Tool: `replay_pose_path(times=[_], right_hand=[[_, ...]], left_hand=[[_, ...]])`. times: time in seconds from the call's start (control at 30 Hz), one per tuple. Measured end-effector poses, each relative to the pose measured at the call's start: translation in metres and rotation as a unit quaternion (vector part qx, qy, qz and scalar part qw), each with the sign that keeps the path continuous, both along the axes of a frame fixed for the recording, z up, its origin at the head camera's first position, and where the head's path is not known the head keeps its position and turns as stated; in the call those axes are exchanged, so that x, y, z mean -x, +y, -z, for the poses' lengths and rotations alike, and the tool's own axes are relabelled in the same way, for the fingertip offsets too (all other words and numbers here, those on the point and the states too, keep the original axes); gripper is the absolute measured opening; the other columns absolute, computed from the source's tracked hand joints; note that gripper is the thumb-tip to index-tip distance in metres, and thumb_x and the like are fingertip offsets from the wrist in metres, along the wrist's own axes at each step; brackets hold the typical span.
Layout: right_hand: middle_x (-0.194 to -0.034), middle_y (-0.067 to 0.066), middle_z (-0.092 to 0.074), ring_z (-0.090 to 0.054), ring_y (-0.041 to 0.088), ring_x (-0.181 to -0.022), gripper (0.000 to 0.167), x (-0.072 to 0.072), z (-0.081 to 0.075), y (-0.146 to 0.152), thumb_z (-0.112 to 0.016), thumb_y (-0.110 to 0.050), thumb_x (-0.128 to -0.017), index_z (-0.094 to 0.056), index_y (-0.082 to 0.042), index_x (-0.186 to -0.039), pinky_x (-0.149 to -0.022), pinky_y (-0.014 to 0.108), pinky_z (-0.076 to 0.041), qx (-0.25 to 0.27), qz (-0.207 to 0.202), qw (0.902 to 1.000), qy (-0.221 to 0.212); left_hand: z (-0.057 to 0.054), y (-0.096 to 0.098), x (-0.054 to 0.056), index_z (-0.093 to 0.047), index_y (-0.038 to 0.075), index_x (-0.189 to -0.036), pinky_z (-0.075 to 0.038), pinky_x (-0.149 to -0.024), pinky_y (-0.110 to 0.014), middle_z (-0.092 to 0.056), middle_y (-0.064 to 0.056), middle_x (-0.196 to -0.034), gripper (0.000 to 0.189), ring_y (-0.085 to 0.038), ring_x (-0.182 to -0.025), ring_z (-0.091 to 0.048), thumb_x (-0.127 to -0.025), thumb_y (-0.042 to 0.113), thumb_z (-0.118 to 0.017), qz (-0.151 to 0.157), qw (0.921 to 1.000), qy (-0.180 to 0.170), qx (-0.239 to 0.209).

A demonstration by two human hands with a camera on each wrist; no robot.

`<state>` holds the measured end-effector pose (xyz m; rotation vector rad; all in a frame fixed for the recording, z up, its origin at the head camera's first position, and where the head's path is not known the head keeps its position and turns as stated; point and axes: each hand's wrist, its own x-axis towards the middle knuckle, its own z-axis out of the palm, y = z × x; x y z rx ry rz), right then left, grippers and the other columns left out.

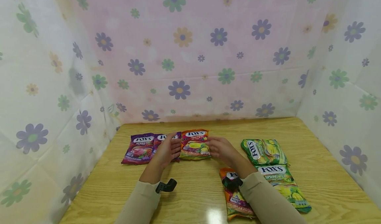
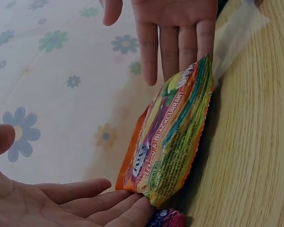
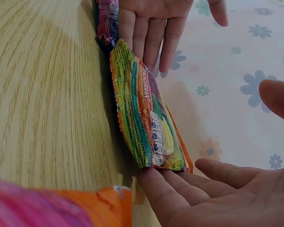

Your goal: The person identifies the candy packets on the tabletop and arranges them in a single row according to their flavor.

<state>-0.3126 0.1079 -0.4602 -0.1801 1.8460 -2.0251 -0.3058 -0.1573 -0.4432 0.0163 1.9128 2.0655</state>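
Observation:
An orange FOX'S Fruits candy bag point(image 1: 194, 145) lies face up on the wooden table between my two hands. My left hand point(image 1: 167, 150) has its straight fingertips right at the bag's left edge, and it overlaps a purple FOX'S candy bag point(image 1: 157, 138). At the opposite edge, the extended fingers of my right hand point(image 1: 225, 150) touch the bag's side. Both wrist views show the palms facing each other, thumbs raised away from the bag. Another purple bag, FOX'S Berries point(image 1: 140, 149), lies at the far left of the row.
Under my right forearm lies a second orange bag point(image 1: 235, 204), partly hidden. Two green candy bags sit to the right: one turned sideways point(image 1: 265, 152), and a Spring Tea bag point(image 1: 285, 187) nearer. A flower-patterned cloth point(image 1: 196, 58) encloses the table point(image 1: 190, 191) at back and sides.

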Motion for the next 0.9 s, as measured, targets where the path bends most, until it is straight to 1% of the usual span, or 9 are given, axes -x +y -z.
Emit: replay_pose_path(times=[0.27, 0.43, 0.57, 0.7, 0.8, 0.9], right_hand=[[-0.167, 0.023, -0.028, -0.028, 0.044, -0.154, 0.063, 0.0007, 0.0023, 0.0003, -0.054, -0.023, -0.106, -0.032, 0.003, -0.158, -0.121, 0.060, -0.032, 0.004, -0.004, 1.0000, 0.000], [-0.167, 0.023, -0.029, -0.030, 0.043, -0.154, 0.064, 0.0008, 0.0037, 0.0001, -0.054, -0.023, -0.106, -0.031, 0.004, -0.159, -0.121, 0.061, -0.032, 0.003, -0.004, 1.0000, 0.001], [-0.166, 0.022, -0.032, -0.036, 0.042, -0.151, 0.066, 0.0000, 0.0031, -0.0004, -0.058, -0.024, -0.104, -0.032, 0.003, -0.159, -0.121, 0.060, -0.033, -0.004, 0.001, 1.0000, -0.002], [-0.164, 0.022, -0.036, -0.041, 0.041, -0.149, 0.065, -0.0004, 0.0019, -0.0007, -0.059, -0.023, -0.104, -0.033, 0.002, -0.158, -0.120, 0.058, -0.037, -0.012, 0.008, 0.9999, -0.006], [-0.165, 0.022, -0.034, -0.038, 0.042, -0.150, 0.064, 0.0003, 0.0014, -0.0008, -0.058, -0.021, -0.104, -0.033, 0.001, -0.159, -0.120, 0.058, -0.035, -0.014, 0.007, 0.9998, -0.009], [-0.166, 0.022, -0.031, -0.033, 0.044, -0.152, 0.065, 0.0004, 0.0011, -0.0005, -0.059, -0.022, -0.104, -0.033, 0.000, -0.159, -0.121, 0.059, -0.032, -0.016, 0.005, 0.9998, -0.009]], left_hand=[[0.0007, -0.0006, -0.0004, -0.026, -0.009, -0.159, -0.021, -0.126, -0.059, -0.024, -0.031, -0.166, 0.086, -0.048, -0.154, -0.024, -0.106, 0.057, -0.042, 0.015, 0.9998, 0.010, 0.004], [0.0008, 0.0004, -0.0004, -0.026, -0.009, -0.159, -0.021, -0.126, -0.058, -0.023, -0.031, -0.166, 0.083, -0.048, -0.155, -0.023, -0.107, 0.053, -0.045, 0.013, 0.9999, 0.004, -0.006], [0.0010, 0.0013, -0.0007, -0.027, -0.007, -0.159, -0.019, -0.127, -0.058, -0.022, -0.030, -0.167, 0.079, -0.047, -0.155, -0.022, -0.107, 0.050, -0.046, 0.008, 0.9998, -0.002, -0.018], [0.0004, 0.0021, -0.0008, -0.030, -0.006, -0.159, -0.019, -0.127, -0.059, -0.023, -0.029, -0.166, 0.075, -0.047, -0.155, -0.022, -0.108, 0.047, -0.046, 0.003, 0.9998, 0.000, -0.022], [-0.0006, 0.0026, -0.0010, -0.031, -0.003, -0.159, -0.020, -0.126, -0.060, -0.025, -0.028, -0.166, 0.072, -0.047, -0.155, -0.023, -0.108, 0.045, -0.047, 0.000, 0.9998, 0.004, -0.020], [-0.0026, 0.0032, -0.0022, -0.033, 0.001, -0.159, -0.021, -0.126, -0.060, -0.026, -0.026, -0.166, 0.069, -0.046, -0.155, -0.024, -0.108, 0.044, -0.048, -0.002, 0.9998, 0.009, -0.017]])
